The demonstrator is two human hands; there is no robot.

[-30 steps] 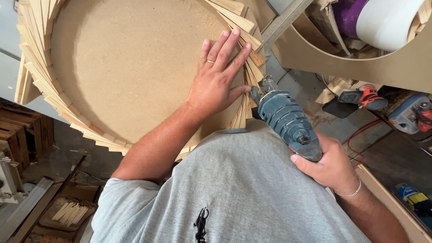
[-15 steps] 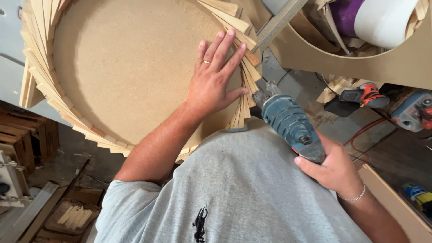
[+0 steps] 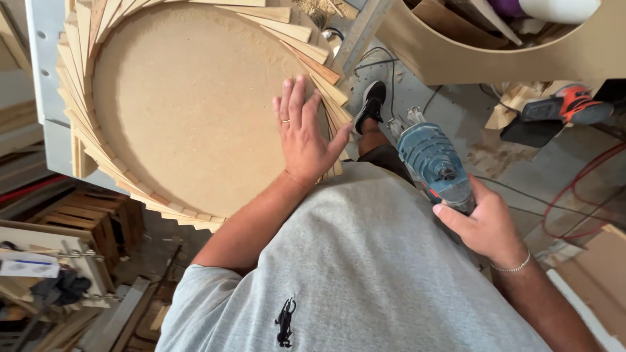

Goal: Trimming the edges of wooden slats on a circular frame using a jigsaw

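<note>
The left hand [image 3: 303,133] lies flat and open, fingers spread, on the right edge of a large round fibreboard disc [image 3: 189,111] that fills the upper left of the frame; a ring shows on one finger, and the thumb reaches over the rim of thin wooden slats [image 3: 98,156] fanned around the disc like overlapping shingles. The disc sits on a pale grey desk [image 3: 45,72], whose edge shows along the far left. The right hand [image 3: 486,225] is clenched around the handle of a blue-grey power tool [image 3: 430,163] at centre right, just beside the disc's right edge but not touching it; a thin bracelet circles that wrist. The tool's working end points toward the top of the frame, and what it carries there is too small to tell. Below the hands, the person's grey shirt [image 3: 352,274] fills the lower middle, with a small dark emblem near the bottom. A black shoe [image 3: 372,104] stands on the floor between disc and tool. At the upper right a curved fibreboard piece [image 3: 469,62] arcs across, and an orange-and-black tool [image 3: 561,107] lies below it. A small white label with blue marking [image 3: 29,264] sits at the lower left.
</note>
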